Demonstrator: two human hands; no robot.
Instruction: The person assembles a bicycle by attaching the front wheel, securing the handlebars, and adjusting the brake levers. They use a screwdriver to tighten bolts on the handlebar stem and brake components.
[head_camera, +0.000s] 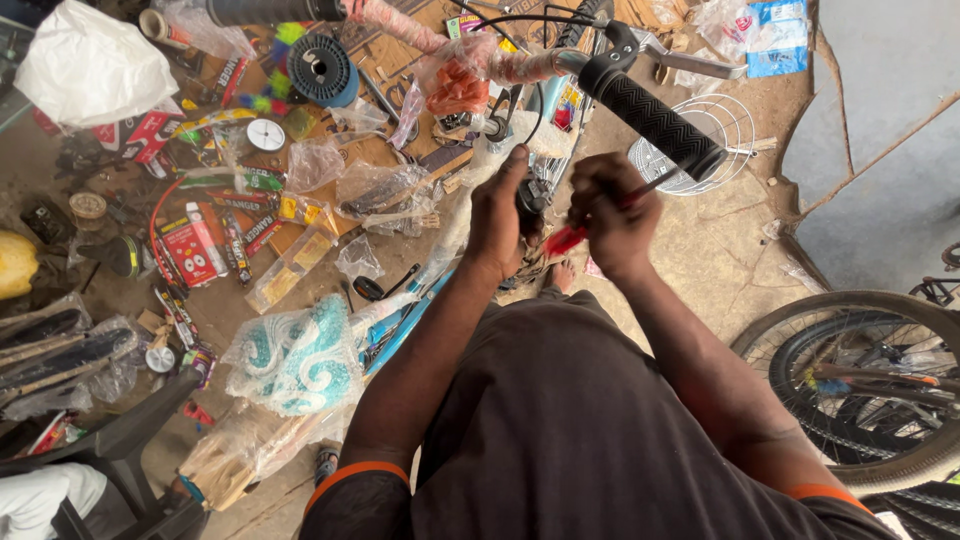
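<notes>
gripping a red-handled screwdriver (578, 236), the right hand (612, 215) is closed around it, just below the black handlebar grip (652, 118). left hand (497, 218) wraps a small black part (531, 197) on the wrapped bicycle frame (405, 325). white wire basket (700, 140) beyond; loose wheel (880, 380) at right.

Soft, even daylight, moderately bright; no hard shadows. Mild glare on crumpled white plastic bag (90, 65) at 10 o'clock. Centre sharp; slight motion blur on right hand (612, 215) near centre. Wide-angle distortion bends edges, stretching grey spoked bicycle wheel (860, 390) at 4 o'clock. Dimmer corner at 8 o'clock.
</notes>
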